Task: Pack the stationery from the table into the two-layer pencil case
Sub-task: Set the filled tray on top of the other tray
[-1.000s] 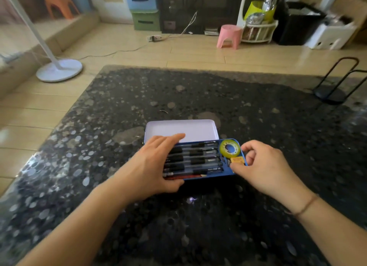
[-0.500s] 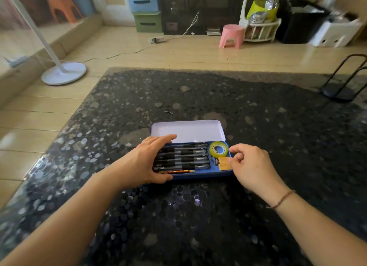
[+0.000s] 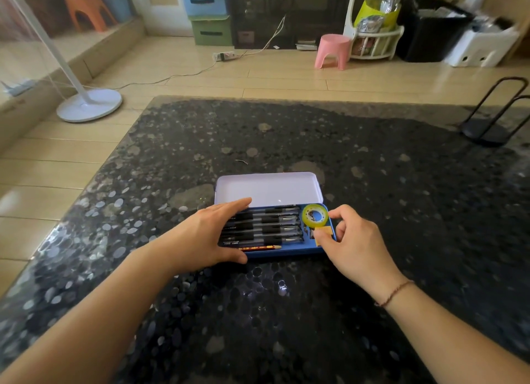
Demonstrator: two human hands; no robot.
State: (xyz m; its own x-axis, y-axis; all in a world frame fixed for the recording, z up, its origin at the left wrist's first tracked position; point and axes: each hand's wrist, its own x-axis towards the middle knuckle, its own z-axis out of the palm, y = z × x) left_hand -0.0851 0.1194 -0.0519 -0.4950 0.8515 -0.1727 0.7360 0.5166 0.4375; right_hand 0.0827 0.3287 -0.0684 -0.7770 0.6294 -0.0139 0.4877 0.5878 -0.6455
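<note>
- The pencil case lay open near the middle of the desk, its pale lid folded back toward 12 o'clock so the blue tray faced up for loading.
- The left hand lay flat and spread over the tray's 9 o'clock end, thumb against the near edge, gripping nothing; it looked placed to keep the case from sliding and the pens from rolling.
- A row of black pens filled the tray lengthwise, with a red pencil along the near wall, packed parallel to save room.
- The roll of tape sat in the 3 o'clock end, toward the far corner.
- The right hand was loosely curled, thumb and forefinger pinching a small yellow block, probably an eraser, into the space just nearer than the tape.
- No loose stationery showed elsewhere on the desk, so packing seemed almost finished. Whether a lower layer was filled could not be told.
</note>
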